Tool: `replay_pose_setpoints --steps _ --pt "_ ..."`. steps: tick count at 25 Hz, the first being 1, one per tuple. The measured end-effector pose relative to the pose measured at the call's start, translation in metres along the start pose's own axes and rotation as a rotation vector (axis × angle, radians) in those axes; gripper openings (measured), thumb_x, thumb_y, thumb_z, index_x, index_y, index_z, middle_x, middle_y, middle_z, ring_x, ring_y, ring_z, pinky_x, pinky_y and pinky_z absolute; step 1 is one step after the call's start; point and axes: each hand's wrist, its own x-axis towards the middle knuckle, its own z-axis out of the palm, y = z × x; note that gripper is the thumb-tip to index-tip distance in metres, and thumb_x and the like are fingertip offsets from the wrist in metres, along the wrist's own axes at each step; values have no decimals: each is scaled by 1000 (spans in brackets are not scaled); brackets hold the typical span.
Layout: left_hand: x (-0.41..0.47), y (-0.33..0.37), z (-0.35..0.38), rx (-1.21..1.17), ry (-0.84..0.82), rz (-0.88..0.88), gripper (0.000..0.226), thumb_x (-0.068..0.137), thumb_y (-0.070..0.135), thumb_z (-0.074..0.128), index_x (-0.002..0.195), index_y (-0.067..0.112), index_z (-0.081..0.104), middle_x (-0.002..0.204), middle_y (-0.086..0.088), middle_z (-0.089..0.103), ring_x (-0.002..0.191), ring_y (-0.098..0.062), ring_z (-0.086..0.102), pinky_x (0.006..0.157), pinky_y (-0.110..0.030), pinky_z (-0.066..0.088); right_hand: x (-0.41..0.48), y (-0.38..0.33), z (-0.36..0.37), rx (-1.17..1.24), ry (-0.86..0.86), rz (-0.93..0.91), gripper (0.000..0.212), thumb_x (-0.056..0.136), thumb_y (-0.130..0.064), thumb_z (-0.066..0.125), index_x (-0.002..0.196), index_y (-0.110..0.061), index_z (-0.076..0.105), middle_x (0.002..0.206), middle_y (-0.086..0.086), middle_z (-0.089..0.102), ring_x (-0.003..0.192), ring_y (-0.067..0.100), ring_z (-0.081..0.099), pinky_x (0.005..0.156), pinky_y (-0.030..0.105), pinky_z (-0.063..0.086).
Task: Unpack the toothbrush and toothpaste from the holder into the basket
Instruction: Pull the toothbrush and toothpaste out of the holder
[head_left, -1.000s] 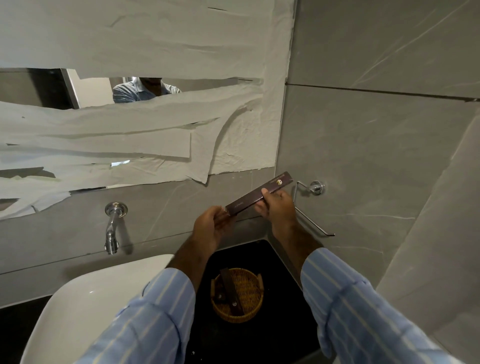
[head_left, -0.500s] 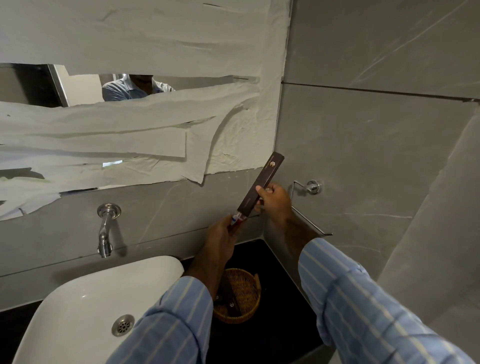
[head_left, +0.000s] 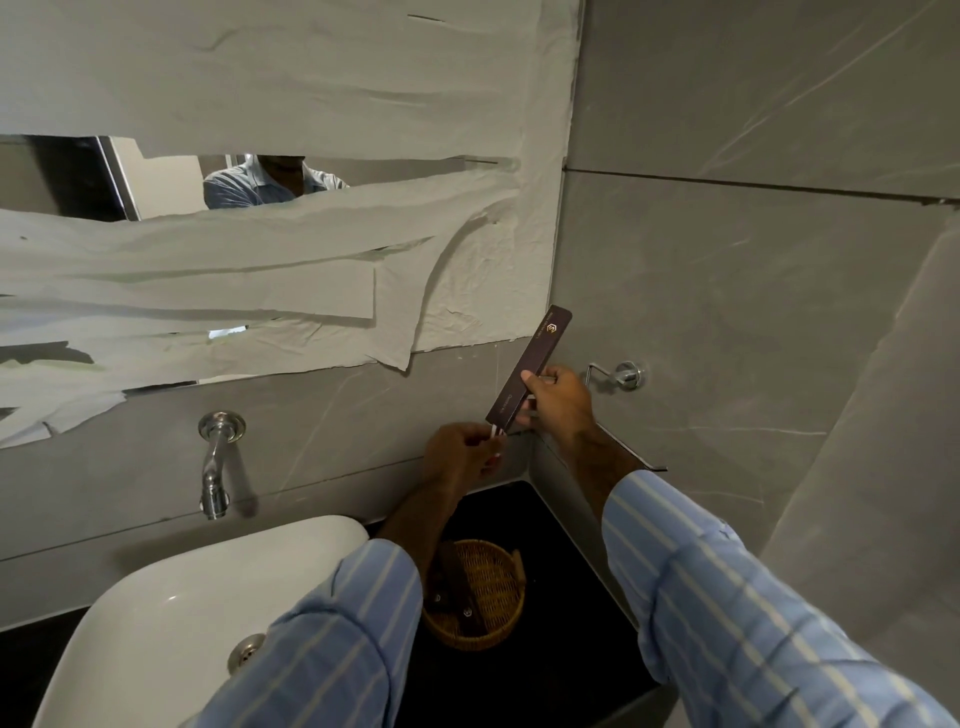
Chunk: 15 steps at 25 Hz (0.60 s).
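Note:
My right hand (head_left: 558, 397) grips a long dark brown holder (head_left: 535, 358) with a gold logo, held nearly upright against the grey wall, its open end pointing down. Just below that end, my left hand (head_left: 462, 454) pinches a thin white item (head_left: 494, 431) that sticks out of the holder; whether it is the toothbrush or the toothpaste cannot be told. The round wicker basket (head_left: 498, 631) stands on the black counter beneath both hands, with dark brown packets (head_left: 460, 587) lying in it, partly hidden by my left sleeve.
A white basin (head_left: 171, 618) with a metal drain sits to the left, under a chrome wall tap (head_left: 215, 462). A chrome towel bar (head_left: 623, 376) projects from the right wall behind my right hand. The paper-covered mirror (head_left: 260, 249) fills the upper left.
The holder has swung from a shallow slant to nearly upright. My left hand has dropped to its lower end and a white item now shows there.

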Motion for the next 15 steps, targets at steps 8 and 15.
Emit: replay_pose_setpoints --steps 8,15 --pt "10 10 -22 724 -82 262 42 93 37 54 107 2 72 107 -17 73 99 -32 67 84 -32 46 1 -20 -11 41 37 7 32 97 -16 58 127 -4 58 114 14 72 83 23 72 75 39 63" --pt "-6 8 -35 809 -148 253 57 83 48 41 101 4 73 104 -17 73 96 -32 65 83 -36 47 8 -43 -30 78 138 -76 32 95 -20 62 125 -8 60 110 11 73 81 19 72 75 41 64"
